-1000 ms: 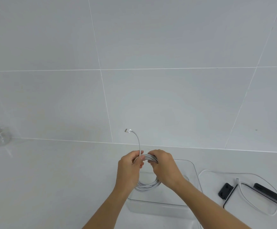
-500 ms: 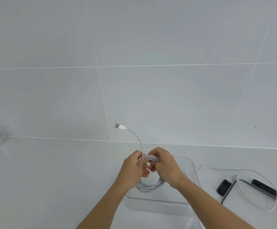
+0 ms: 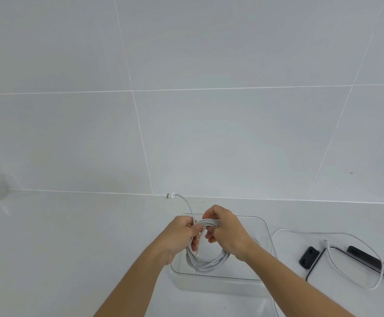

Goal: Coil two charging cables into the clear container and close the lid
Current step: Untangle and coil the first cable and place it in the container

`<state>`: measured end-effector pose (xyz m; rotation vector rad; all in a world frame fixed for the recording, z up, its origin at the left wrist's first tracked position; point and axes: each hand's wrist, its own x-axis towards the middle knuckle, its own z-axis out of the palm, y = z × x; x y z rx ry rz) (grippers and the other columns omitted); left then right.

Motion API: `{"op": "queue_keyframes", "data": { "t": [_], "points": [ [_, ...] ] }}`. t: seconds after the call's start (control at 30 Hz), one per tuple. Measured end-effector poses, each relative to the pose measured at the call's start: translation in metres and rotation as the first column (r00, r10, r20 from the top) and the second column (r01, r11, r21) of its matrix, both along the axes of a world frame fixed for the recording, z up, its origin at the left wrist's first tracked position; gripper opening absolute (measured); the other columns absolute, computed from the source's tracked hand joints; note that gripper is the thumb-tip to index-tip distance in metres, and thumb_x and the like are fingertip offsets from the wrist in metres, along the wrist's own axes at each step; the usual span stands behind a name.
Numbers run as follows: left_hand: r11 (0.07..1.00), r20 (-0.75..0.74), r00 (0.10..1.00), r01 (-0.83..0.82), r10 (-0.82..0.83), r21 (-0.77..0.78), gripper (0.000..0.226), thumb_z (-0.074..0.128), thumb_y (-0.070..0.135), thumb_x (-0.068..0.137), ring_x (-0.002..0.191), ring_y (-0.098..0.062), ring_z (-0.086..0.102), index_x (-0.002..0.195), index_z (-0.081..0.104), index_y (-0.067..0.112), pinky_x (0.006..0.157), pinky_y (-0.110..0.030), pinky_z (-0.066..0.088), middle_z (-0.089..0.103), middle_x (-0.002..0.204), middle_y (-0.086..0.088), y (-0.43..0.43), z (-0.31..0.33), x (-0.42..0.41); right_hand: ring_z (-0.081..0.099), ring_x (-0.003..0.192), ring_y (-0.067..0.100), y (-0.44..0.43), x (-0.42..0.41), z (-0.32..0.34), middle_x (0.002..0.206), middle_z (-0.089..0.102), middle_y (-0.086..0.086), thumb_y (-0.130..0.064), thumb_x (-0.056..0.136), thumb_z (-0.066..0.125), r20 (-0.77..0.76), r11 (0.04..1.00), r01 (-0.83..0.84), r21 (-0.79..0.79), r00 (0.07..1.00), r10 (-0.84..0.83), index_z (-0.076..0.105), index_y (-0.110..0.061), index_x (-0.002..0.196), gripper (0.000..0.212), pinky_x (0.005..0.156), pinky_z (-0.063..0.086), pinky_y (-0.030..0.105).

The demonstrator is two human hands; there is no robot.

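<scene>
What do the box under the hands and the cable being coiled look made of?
The box looks like hard clear plastic, glossy: the counter shows through its walls. The cable seems to have a white, matte, rubbery plastic sheath that bends into tight loops; its plug tip looks metallic.

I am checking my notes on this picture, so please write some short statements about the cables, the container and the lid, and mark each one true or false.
1. The left hand and the right hand both grip the coiled cable. True.
2. The lid sits closed on the clear container. False: the container is open and the lid lies on the counter to its right.
3. A second cable lies loose on the counter, partly across the lid. True.
4. The plug of the coiled cable is tucked inside the coil. False: it sticks out free, beyond the hands.
</scene>
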<state>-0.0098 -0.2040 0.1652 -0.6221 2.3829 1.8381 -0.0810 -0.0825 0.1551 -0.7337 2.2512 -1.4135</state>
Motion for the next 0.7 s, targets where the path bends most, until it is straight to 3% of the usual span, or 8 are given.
{"op": "queue_keyframes", "data": {
  "t": [0.1,0.17,0.37,0.53,0.63,0.7],
  "points": [
    [0.993,0.068,0.995,0.079,-0.073,-0.091,0.02,0.044,0.018,0.097,0.067,-0.015,0.056,0.101,0.056,0.003,0.078,-0.032,0.048,0.058,0.078,-0.004,-0.002,0.0,-0.001,0.057,0.064,0.018,-0.001,0.0,-0.003,0.085,0.061,0.011,0.016,0.08,0.04,-0.012,1.0,0.005,0.013,1.0,-0.005,0.053,-0.008,0.088,0.029,0.06,0.05,0.026],
    [0.993,0.091,0.99,0.112,-0.108,-0.046,0.02,0.041,0.015,0.098,0.074,-0.015,0.061,0.108,0.052,0.003,0.081,-0.031,0.051,0.061,0.089,-0.005,-0.003,0.001,-0.001,0.058,0.064,0.017,-0.001,-0.001,-0.005,0.084,0.062,0.01,0.015,0.08,0.041,-0.01,1.0,0.01,0.015,1.0,-0.01,0.053,-0.009,0.086,0.028,0.061,0.049,0.027],
    [0.985,0.102,0.981,0.156,-0.164,0.075,0.02,0.042,-0.007,0.089,0.076,-0.021,0.065,0.099,0.057,0.001,0.08,-0.037,0.056,0.063,0.09,-0.013,-0.002,0.003,0.0,0.06,0.066,0.02,-0.001,-0.004,-0.007,0.087,0.062,0.013,0.017,0.077,0.04,0.01,1.0,-0.012,0.019,1.0,0.012,0.053,-0.01,0.084,0.031,0.062,0.051,0.029],
    [0.994,0.062,0.996,0.065,-0.07,0.087,0.027,0.053,-0.018,0.078,0.089,-0.024,0.066,0.093,0.059,0.005,0.074,-0.045,0.059,0.062,0.092,-0.015,0.0,0.0,-0.003,0.06,0.061,0.023,-0.004,-0.003,-0.005,0.078,0.063,0.014,0.018,0.079,0.04,0.074,0.999,-0.02,-0.046,0.997,0.023,0.053,-0.005,0.085,0.027,0.058,0.051,0.03],
    [0.989,0.04,0.995,0.083,-0.088,0.12,0.031,0.067,-0.01,0.074,0.092,-0.026,0.068,0.1,0.059,0.007,0.075,-0.046,0.059,0.065,0.098,-0.014,-0.007,-0.002,-0.002,0.058,0.061,0.021,-0.003,-0.005,-0.003,0.079,0.062,0.014,0.017,0.081,0.041,0.13,0.998,-0.007,-0.06,0.991,0.015,0.052,-0.007,0.083,0.027,0.055,0.052,0.027],
    [0.996,0.056,0.994,0.091,-0.091,-0.004,0.04,0.076,0.002,0.07,0.089,-0.026,0.066,0.104,0.056,0.01,0.074,-0.043,0.059,0.063,0.103,-0.014,-0.01,-0.003,-0.002,0.057,0.06,0.02,-0.002,-0.007,-0.004,0.08,0.06,0.013,0.017,0.082,0.041,0.161,0.998,0.011,-0.057,0.987,-0.001,0.052,-0.006,0.084,0.026,0.054,0.053,0.028]
  ]
}}
